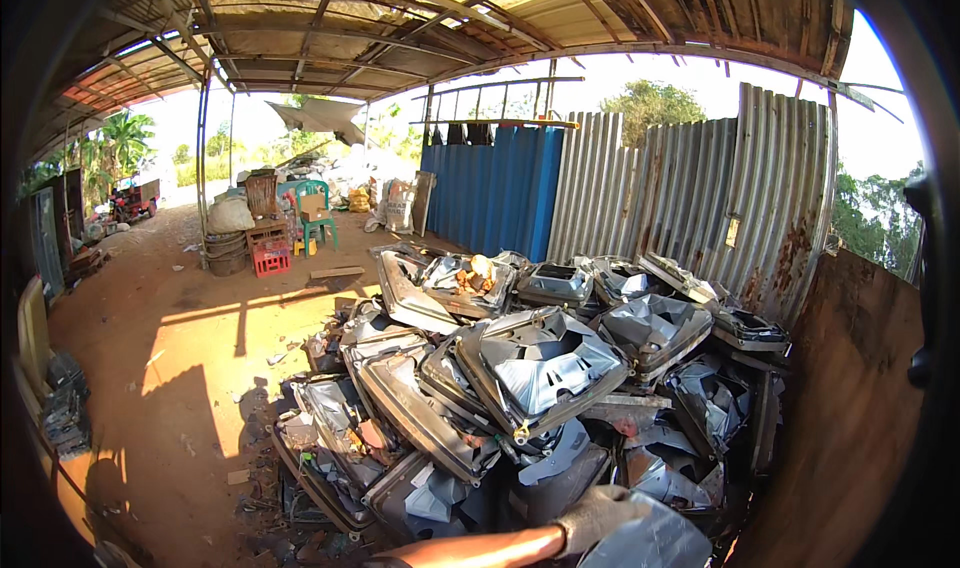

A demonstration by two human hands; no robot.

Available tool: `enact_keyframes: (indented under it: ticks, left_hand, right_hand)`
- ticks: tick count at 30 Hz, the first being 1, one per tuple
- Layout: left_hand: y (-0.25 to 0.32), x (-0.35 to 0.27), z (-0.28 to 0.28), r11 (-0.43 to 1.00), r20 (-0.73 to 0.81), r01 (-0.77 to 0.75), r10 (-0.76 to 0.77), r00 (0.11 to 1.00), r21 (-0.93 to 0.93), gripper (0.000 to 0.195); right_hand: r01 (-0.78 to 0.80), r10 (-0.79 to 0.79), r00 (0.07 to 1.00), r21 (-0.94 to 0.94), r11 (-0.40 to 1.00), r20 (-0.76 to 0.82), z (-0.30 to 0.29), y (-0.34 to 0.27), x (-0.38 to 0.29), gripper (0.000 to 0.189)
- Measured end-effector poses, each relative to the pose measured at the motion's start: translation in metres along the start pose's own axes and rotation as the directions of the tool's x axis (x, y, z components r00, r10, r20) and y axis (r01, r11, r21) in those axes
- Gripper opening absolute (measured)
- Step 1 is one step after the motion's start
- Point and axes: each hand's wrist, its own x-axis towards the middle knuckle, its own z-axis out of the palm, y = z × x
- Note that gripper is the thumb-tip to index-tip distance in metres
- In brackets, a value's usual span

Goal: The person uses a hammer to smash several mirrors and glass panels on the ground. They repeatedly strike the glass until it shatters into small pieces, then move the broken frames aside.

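Observation:
My left hand [596, 519], in a grey work glove, reaches in from the bottom of the view, its forearm slanting up from the left. Its fingers are closed on the edge of a grey curved sheet piece [649, 542]; metal or glass, I cannot tell. The sheet runs past the bottom edge. My right hand is out of view. Just beyond the glove lies a heap of broken cathode-ray tubes [480, 373] with dirty rims and bent metal sheets inside. One large tube with a shiny metal shield [551, 369] lies tilted on top.
Corrugated metal sheets [682, 200] and a blue panel [491, 185] wall the far side. A rusty brown panel [840, 403] stands at right. Broken shards [300, 542] litter the dirt floor [150, 433]. A green plastic chair [315, 223] and red crate [271, 258] stand farther off.

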Motion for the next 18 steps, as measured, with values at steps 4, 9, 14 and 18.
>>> enact_keyframes:
  ticks: [4, 9, 14, 18]
  left_hand:
    - [0.252, 0.058, -0.201, 0.821, -0.746, -0.571, 0.393, 0.538, 0.020, 0.049]
    - [0.336, 0.003, -0.302, 0.974, -0.651, -0.208, 0.099, 0.753, -0.092, 0.085]
    - [0.257, -0.031, -0.308, 0.585, -0.489, 0.277, 0.240, 0.839, 0.762, 0.073]
    - [0.180, -0.017, -0.304, 0.410, -0.208, 0.160, 0.074, 0.975, 0.898, 0.071]
  right_hand:
    - [-0.069, 0.069, 0.998, -0.040, 0.997, 0.008, -0.077, -0.054, -0.034, 0.056]
    - [-0.198, 0.197, 0.978, -0.010, 0.980, -0.072, -0.156, -0.082, -0.086, 0.057]
    - [-0.314, 0.322, 0.929, 0.070, 0.947, -0.183, -0.179, -0.096, -0.140, 0.058]
    - [-0.334, 0.359, 0.906, 0.145, 0.931, -0.223, -0.167, -0.121, -0.158, 0.060]
